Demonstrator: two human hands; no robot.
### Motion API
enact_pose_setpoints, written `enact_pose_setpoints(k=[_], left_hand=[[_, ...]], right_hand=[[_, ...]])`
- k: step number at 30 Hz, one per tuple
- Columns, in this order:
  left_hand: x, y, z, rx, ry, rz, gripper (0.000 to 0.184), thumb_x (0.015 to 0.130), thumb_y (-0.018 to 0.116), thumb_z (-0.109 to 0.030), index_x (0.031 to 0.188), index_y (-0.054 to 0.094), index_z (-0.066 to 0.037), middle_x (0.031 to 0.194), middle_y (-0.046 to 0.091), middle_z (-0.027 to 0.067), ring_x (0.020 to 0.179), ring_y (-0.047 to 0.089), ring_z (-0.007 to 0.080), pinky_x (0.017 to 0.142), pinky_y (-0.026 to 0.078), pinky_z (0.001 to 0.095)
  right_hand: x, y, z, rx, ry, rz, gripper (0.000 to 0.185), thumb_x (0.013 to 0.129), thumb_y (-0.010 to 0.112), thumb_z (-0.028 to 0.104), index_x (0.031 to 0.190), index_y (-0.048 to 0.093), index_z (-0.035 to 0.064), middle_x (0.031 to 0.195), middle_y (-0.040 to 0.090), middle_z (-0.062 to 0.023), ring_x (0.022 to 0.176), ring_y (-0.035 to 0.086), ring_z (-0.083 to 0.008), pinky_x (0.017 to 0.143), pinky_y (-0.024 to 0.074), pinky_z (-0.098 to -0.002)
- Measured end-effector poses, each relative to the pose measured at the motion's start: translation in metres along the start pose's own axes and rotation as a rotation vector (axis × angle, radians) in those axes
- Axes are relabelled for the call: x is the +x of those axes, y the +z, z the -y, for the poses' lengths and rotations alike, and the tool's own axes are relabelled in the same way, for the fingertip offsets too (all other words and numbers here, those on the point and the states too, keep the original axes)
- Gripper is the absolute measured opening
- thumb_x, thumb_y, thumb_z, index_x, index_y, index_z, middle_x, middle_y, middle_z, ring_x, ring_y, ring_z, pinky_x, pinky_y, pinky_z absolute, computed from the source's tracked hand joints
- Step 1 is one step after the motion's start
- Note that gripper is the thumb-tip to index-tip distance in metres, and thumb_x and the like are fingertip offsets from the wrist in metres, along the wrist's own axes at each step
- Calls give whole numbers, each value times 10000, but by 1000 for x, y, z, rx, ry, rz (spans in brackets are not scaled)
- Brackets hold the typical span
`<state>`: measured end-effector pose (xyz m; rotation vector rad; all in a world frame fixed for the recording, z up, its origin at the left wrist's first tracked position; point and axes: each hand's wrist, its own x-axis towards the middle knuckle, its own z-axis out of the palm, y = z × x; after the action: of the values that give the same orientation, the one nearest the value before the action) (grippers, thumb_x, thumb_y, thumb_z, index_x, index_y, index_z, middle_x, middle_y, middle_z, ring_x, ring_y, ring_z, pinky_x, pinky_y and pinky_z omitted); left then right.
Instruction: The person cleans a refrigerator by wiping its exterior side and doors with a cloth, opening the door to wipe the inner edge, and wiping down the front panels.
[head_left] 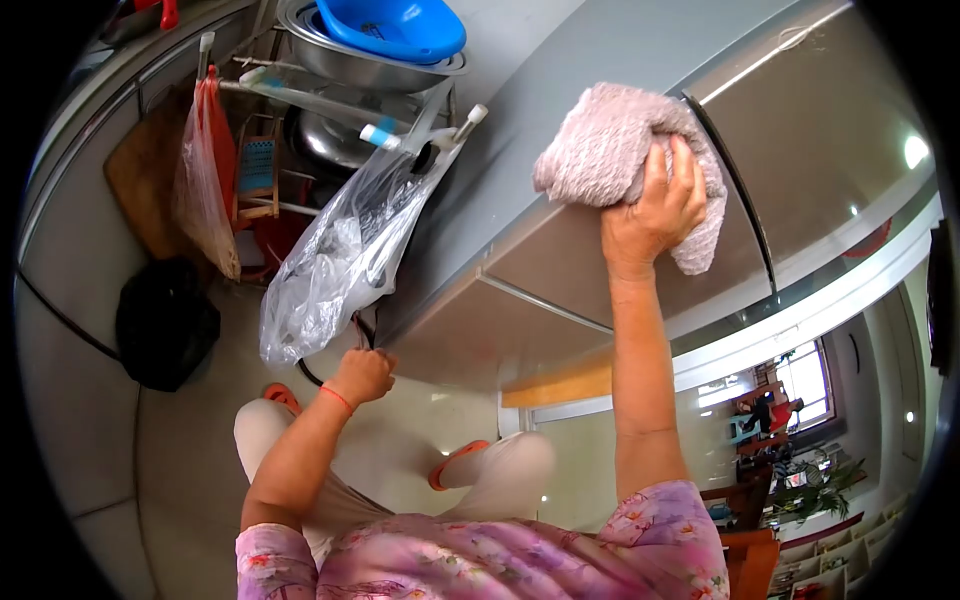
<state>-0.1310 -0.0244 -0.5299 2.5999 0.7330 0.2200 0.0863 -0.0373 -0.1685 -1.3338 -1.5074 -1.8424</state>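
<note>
The pink cloth [595, 135] is in the upper right of the frame, against a shiny panel [560, 260]. The right hand [660, 205] is on top, fingers bent, gripping it. The left hand [362, 378] is below the clear bag [325, 265]; I can't tell if it pinches anything.

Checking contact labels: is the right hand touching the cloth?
Touching. The head view shows the right hand laid directly on the cloth, bent over its folds with no gap between.
</note>
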Motion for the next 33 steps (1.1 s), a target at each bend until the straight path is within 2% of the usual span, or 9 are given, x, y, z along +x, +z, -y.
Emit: enact_pose_setpoints(k=[6, 13, 18, 21, 23, 24, 25, 30, 33], left_hand=[[1, -8, -8, 3, 7, 71, 317, 790, 623, -317, 1005, 578, -89, 956, 655, 113, 848, 649, 290, 749, 494, 423], [11, -4, -8, 15, 5, 111, 301, 805, 617, -301, 1013, 600, -84, 992, 656, 111, 898, 648, 278, 760, 498, 425], [19, 3, 1, 36, -60, 98, 304, 797, 594, -300, 1003, 605, -76, 969, 662, 136, 886, 644, 313, 766, 500, 440], [15, 5, 1, 22, -63, 107, 302, 790, 593, -297, 995, 606, -75, 971, 661, 135, 884, 644, 314, 762, 504, 438], [12, 2, -5, -39, -98, 186, 295, 788, 593, -295, 982, 603, -73, 970, 660, 133, 880, 645, 314, 754, 506, 440], [9, 2, -7, -36, -66, 151, 290, 788, 592, -295, 974, 600, -72, 967, 659, 131, 877, 646, 312, 751, 507, 438], [6, 3, -9, -33, -35, 114, 284, 789, 591, -295, 965, 597, -72, 963, 658, 129, 875, 646, 310, 747, 509, 436], [4, -1, -16, 5, 28, 84, 276, 793, 588, -298, 959, 584, -77, 950, 654, 125, 879, 648, 297, 735, 513, 431], [5, 0, -21, 27, 54, 78, 297, 794, 596, -303, 991, 581, -82, 960, 651, 127, 882, 649, 295, 731, 513, 430]], right_hand=[[-80, -2, 42, 104, -70, 145, 272, 783, 594, 109, 1055, 610, 121, 1221, 560, -60, 1138, 482, -270, 918, 329, -434], [-135, -21, 86, 366, -45, 364, 383, 668, 586, 37, 1030, 614, 160, 1173, 580, 12, 1103, 499, -205, 896, 286, -428], [-154, -26, 49, 480, -297, 393, 269, 752, 593, 96, 1009, 606, 175, 1184, 591, 35, 1090, 521, -151, 898, 320, -437], [-149, -32, -7, 341, -393, 367, 245, 784, 628, 172, 1023, 587, 208, 1190, 582, 42, 1102, 521, -143, 911, 310, -454], [-139, -35, -49, 258, -276, 320, 122, 720, 610, 111, 815, 579, 180, 943, 605, -30, 902, 581, -233, 766, 366, -452], [-102, -56, -62, 21, -135, 753, 81, 700, 643, 173, 682, 567, 150, 819, 580, -45, 817, 573, -244, 682, 394, -409], [-107, -49, -95, -21, -142, 457, 182, 653, 644, 183, 561, 508, 106, 711, 530, -85, 716, 554, -284, 616, 418, -395], [-162, -51, -217, -65, 562, -14, 262, 818, 603, 176, 923, 646, -61, 1039, 627, -226, 979, 583, -416, 887, 449, -456], [-169, -46, -256, 70, 1170, -66, 325, 842, 593, 156, 1049, 592, -95, 1110, 610, -247, 1013, 588, -404, 906, 446, -445]])
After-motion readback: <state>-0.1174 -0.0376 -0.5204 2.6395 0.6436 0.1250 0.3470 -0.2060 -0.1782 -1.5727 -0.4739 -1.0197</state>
